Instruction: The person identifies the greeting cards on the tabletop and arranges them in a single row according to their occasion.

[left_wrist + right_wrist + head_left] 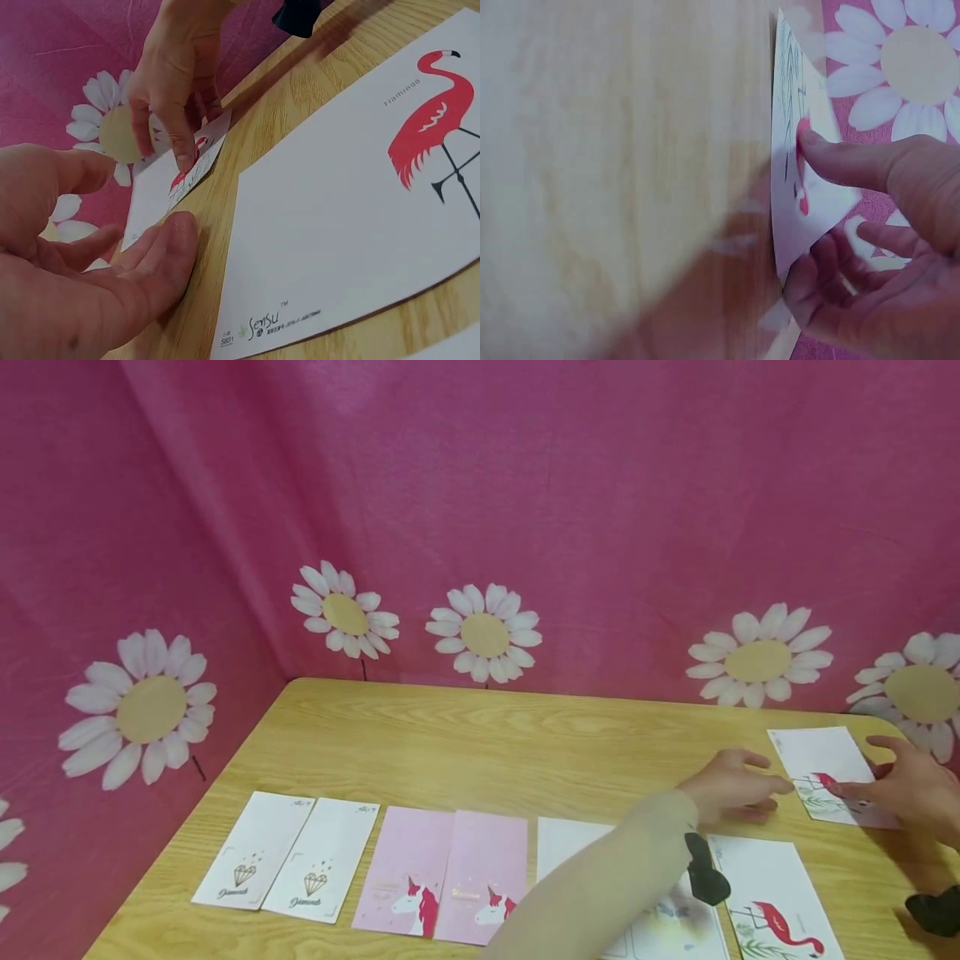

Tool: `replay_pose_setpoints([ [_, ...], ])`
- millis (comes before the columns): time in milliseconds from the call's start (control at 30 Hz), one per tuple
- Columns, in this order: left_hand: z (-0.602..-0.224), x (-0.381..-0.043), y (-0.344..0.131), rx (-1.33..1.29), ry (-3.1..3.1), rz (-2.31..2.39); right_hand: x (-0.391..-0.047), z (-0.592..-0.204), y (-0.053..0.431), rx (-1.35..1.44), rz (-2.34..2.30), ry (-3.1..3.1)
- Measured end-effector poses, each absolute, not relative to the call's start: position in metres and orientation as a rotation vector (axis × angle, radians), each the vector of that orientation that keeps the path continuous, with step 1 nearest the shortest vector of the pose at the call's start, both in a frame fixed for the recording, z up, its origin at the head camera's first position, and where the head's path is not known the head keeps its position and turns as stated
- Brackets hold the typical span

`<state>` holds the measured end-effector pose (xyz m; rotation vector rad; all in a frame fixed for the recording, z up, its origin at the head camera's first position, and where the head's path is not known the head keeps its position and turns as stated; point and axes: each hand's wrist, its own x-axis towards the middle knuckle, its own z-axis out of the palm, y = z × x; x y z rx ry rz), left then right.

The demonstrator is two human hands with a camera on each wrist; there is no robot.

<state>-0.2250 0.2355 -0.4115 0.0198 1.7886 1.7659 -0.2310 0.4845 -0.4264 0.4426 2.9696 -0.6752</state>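
Note:
My right hand pinches a white flamingo card at the table's far right corner. Its thumb presses on the printed face, and the fingers curl behind the card's edge, as the right wrist view shows with the card there. The left hand hovers just left of that card with fingers spread and slightly bent, holding nothing. Below the left hand, another flamingo card lies flat on the table; the left wrist view shows this card large, with small lettering in one corner.
On the wooden table, a row runs leftward: a pale card partly hidden by the left forearm, two pink unicorn cards, and two white diamond cards. A pink curtain with daisies stands behind and left.

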Motion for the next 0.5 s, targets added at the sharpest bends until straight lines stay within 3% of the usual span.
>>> replay_pose_setpoints([
  [500,-0.407,-0.227,0.241,0.066,1.930,1.699,-0.207,-0.441,0.477,0.087,-0.991,3.299],
])
